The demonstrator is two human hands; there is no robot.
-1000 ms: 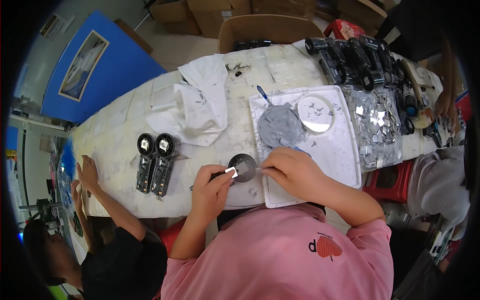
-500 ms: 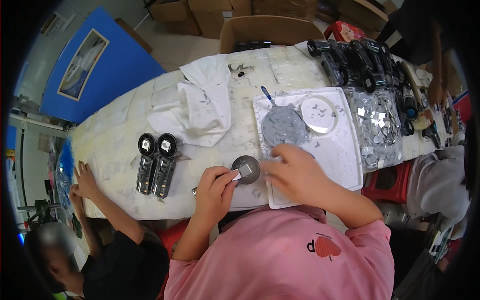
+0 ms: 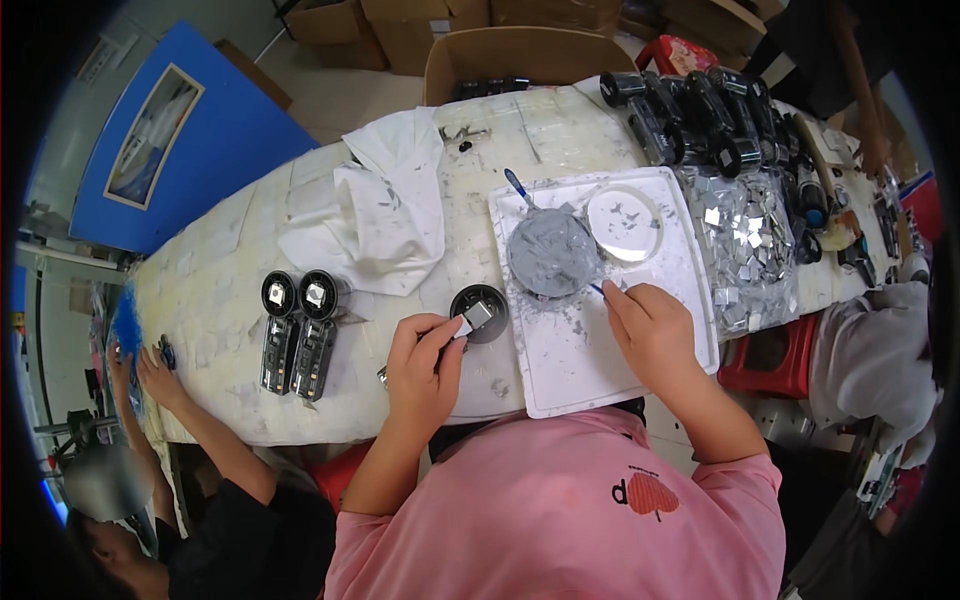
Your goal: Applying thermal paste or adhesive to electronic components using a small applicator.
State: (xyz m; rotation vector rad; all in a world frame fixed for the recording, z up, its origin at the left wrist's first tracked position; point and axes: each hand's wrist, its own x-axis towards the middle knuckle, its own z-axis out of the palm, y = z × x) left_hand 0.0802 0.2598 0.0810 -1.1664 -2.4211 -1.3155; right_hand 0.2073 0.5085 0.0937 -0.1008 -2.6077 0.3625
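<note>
My left hand (image 3: 422, 368) pinches a small silvery square plate (image 3: 480, 316) over the round head (image 3: 493, 330) of a black handheld device. The rest of that device is mostly hidden under the hand. My right hand (image 3: 652, 328) is closed on a thin blue stick (image 3: 598, 288) at the right rim of a round tub of grey paste (image 3: 552, 254). What the stick's tip touches is unclear. Another blue-handled tool (image 3: 515, 185) leans from the tub's far side. Left of my left hand lie two similar black devices (image 3: 297, 345) with small square plates on their round heads.
A white tray (image 3: 580, 385) bears the tub and a paste-flecked round lid (image 3: 648, 240). To its right are a bag of silvery squares (image 3: 750, 235) and several piled black devices (image 3: 700, 120). A white cloth (image 3: 390, 215) lies farther back. Another person's hands (image 3: 155, 378) work at far left.
My right hand has moved from beside the device's round head to the tub's right rim and now shows a blue stick. The left hand stays by the device with the plate.
</note>
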